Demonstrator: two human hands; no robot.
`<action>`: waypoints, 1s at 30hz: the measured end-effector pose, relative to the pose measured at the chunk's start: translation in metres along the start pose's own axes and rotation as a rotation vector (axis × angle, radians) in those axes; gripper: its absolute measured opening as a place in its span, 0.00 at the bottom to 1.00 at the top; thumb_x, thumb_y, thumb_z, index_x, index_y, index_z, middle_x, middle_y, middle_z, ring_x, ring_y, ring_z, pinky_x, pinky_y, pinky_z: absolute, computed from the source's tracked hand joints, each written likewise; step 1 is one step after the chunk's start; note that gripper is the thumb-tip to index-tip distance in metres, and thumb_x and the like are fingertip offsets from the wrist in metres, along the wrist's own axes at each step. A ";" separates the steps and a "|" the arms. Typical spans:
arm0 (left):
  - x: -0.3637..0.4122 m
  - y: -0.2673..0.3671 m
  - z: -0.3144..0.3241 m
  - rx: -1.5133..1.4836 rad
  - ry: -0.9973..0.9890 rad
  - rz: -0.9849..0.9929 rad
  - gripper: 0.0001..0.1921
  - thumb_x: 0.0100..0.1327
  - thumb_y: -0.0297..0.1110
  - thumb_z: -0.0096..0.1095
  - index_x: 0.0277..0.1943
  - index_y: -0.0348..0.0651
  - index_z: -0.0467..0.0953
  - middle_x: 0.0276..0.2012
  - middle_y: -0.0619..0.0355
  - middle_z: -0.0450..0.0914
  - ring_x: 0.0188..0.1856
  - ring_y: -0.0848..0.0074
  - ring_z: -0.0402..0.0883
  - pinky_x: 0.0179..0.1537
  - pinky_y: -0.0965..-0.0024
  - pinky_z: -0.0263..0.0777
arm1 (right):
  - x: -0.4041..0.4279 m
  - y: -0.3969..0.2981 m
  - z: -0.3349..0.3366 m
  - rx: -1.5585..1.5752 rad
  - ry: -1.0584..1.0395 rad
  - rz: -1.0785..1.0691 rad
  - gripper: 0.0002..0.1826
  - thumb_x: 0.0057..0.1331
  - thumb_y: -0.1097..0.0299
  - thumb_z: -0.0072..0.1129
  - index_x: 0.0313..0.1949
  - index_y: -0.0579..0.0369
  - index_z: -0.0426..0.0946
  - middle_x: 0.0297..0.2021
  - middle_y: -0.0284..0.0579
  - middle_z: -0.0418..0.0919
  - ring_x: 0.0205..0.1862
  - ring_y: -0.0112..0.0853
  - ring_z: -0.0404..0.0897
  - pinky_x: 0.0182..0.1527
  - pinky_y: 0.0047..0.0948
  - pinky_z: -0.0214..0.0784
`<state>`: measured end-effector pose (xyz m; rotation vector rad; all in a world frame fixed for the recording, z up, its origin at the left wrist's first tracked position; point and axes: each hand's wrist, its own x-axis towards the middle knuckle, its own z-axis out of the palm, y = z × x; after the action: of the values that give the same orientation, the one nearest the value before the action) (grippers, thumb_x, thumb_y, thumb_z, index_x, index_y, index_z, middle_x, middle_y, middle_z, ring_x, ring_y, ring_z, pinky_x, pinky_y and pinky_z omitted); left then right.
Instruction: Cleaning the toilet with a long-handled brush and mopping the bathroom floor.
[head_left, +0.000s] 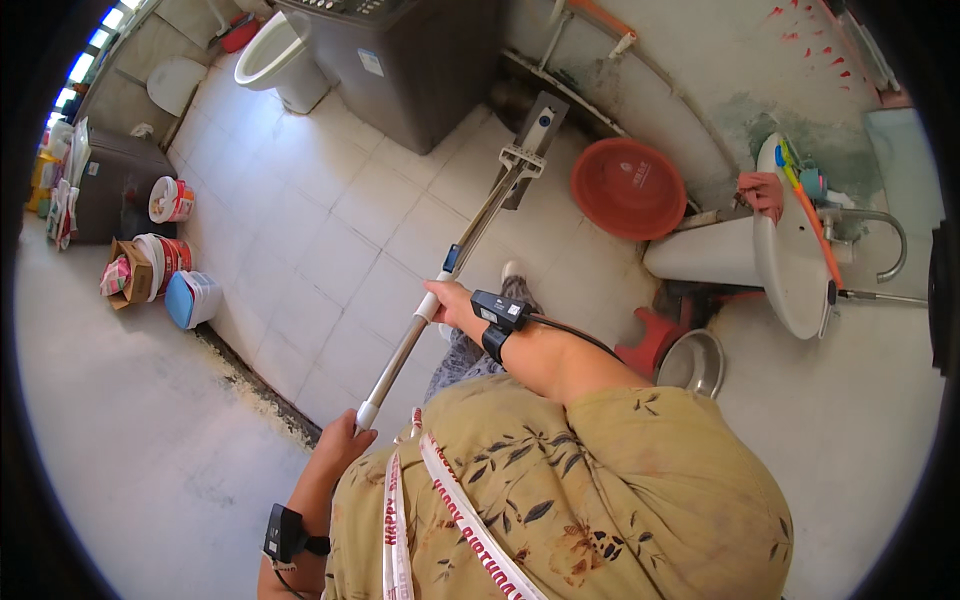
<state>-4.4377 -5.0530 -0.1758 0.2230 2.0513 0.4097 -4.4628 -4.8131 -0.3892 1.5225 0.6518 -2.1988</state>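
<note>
My left hand is closed around the white end of a long metal mop handle. Farther up the same pole, my right hand grips it at a white collar, just below a blue clip. The pole slants away from me to a flat mop head with a white bracket. That head lies on the tiled floor between a dark washing machine and a red plastic basin. Its underside is hidden from me.
A white toilet stands beyond, left of the washing machine. Buckets and a cardboard box line the left wall. At right are a pedestal washbasin, a red stool and a metal bowl. Pipes run along the back wall.
</note>
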 end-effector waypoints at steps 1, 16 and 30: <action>0.003 0.001 0.001 -0.007 -0.022 -0.025 0.17 0.47 0.39 0.61 0.28 0.34 0.65 0.19 0.48 0.69 0.22 0.63 0.68 0.25 0.66 0.62 | 0.001 0.003 -0.001 0.004 0.005 -0.002 0.21 0.56 0.66 0.54 0.45 0.57 0.58 0.36 0.44 0.67 0.36 0.39 0.72 0.36 0.46 0.70; -0.066 -0.063 -0.020 -0.674 -0.207 -0.145 0.07 0.55 0.30 0.52 0.33 0.36 0.69 0.24 0.61 0.72 0.26 0.82 0.67 0.26 0.76 0.63 | -0.053 0.061 0.018 -0.060 -0.240 0.249 0.20 0.59 0.64 0.50 0.46 0.60 0.55 0.42 0.52 0.65 0.44 0.48 0.69 0.45 0.53 0.63; -0.023 -0.051 -0.011 -0.327 -0.019 -0.082 0.14 0.49 0.36 0.59 0.29 0.35 0.65 0.23 0.45 0.72 0.26 0.59 0.72 0.27 0.63 0.64 | -0.036 0.005 0.012 -0.068 -0.179 0.229 0.19 0.54 0.65 0.51 0.42 0.59 0.59 0.37 0.50 0.70 0.38 0.42 0.73 0.40 0.45 0.69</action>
<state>-4.4357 -5.1095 -0.1714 -0.0548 1.9341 0.6804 -4.4574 -4.8221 -0.3526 1.2791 0.4656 -2.0855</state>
